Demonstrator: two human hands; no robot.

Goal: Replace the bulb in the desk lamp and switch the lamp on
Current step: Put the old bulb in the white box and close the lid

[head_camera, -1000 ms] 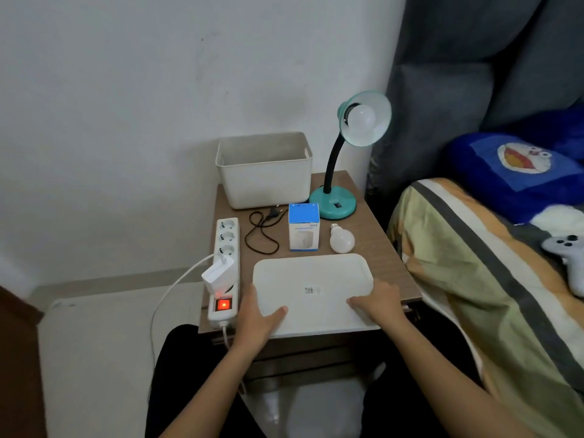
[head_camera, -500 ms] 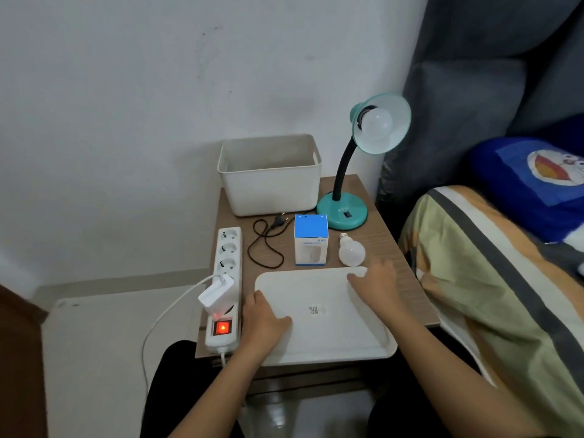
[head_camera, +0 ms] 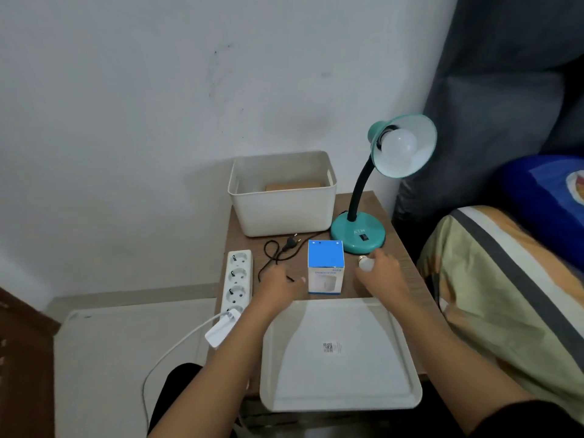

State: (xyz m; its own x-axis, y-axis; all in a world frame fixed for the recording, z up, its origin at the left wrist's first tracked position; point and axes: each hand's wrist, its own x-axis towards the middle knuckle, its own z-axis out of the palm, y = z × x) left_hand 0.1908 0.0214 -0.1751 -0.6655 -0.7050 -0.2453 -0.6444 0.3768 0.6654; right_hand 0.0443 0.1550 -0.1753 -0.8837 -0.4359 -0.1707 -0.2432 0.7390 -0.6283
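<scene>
Right hand (head_camera: 384, 273) rests on the loose bulb (head_camera: 366, 263) — seemingly gripping it — beside the blue box (head_camera: 325, 267); left hand (head_camera: 278, 284) hovers over the black cord (head_camera: 275, 252).

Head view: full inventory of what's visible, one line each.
Desk lamp: 1, teal, back right of table, bulb fitted, plug lying loose.
Loose bulb: 1, white, in front of lamp base, under right fingers.
Bulb box: 1, blue and white, table centre.
Bin: 1, white, back of table.
Power strip: 1, white, left edge, one white plug in.
Tray: 1, white, front edge, bare.
Table: 1, brown wood.
Bed: 1, striped cover, right.
Hands: left hand open beside box; right hand on loose bulb.
</scene>
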